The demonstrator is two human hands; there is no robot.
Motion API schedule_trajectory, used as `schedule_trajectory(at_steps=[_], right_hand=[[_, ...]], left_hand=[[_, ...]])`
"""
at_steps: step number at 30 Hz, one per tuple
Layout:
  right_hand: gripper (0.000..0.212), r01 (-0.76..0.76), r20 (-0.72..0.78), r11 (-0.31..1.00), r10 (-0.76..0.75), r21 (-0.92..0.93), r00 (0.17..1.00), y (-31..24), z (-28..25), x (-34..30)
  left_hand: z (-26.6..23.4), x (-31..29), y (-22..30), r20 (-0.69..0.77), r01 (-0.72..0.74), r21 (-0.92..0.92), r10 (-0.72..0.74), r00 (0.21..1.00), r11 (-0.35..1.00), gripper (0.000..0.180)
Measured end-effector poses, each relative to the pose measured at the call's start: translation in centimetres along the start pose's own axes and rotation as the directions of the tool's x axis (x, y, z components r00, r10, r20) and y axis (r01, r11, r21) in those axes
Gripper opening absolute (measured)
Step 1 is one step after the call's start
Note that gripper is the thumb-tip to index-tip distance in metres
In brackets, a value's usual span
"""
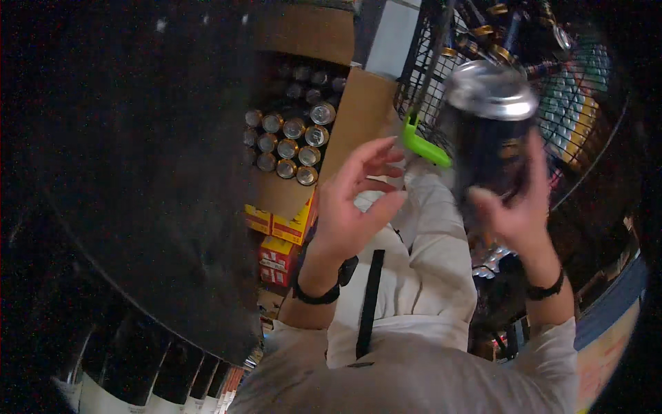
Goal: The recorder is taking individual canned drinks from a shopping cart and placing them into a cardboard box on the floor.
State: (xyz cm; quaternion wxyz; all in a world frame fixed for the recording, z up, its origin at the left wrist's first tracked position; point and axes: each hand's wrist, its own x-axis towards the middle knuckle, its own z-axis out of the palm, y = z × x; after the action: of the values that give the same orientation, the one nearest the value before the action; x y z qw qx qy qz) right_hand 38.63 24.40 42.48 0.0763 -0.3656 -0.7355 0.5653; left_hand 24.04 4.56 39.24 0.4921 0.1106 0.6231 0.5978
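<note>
My right hand (525, 219) is wrapped around a dark drink can (488, 148) with a silver top, raised close to the camera and slightly blurred. My left hand (353, 201) is held up to the left of it, empty, with its fingers loosely bent and apart. Beyond the left hand is an open cardboard box (360, 114) with rows of upright cans (293, 129) inside, their silver lids facing up. A black wire basket (422, 88) stands behind the raised can and holds several dark cans with gold rims, some lying on their sides.
A bright green plastic piece (426, 148) sits at the basket's near corner. Silver-and-green cans (569, 114) show at the far right behind wire mesh. Red and yellow cartons (276, 261) are stacked below the box. A large dark surface (138, 172) fills the left; bottles (162, 372) line the lower left.
</note>
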Motion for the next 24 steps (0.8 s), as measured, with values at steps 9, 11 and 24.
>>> schedule_trajectory(at_steps=[9,11,24], right_hand=[[0.067,-0.495,0.383,0.691,0.327,0.527,0.864,-0.8,9.3,-2.8],[0.064,-0.432,0.323,0.699,0.293,0.57,0.9,0.4,11.6,-2.7],[0.046,0.174,0.288,0.984,-0.158,-0.031,0.944,2.7,10.5,-1.7]], left_hand=[[-1.0,-3.6,0.2,-0.021,0.101,0.014,-0.101,0.995,0.995,0.108],[-2.1,-4.0,1.0,-0.006,0.166,0.141,-0.167,0.986,0.976,0.104],[-10.3,-2.3,-3.2,-0.556,0.289,0.506,0.051,0.83,0.813,0.062]])
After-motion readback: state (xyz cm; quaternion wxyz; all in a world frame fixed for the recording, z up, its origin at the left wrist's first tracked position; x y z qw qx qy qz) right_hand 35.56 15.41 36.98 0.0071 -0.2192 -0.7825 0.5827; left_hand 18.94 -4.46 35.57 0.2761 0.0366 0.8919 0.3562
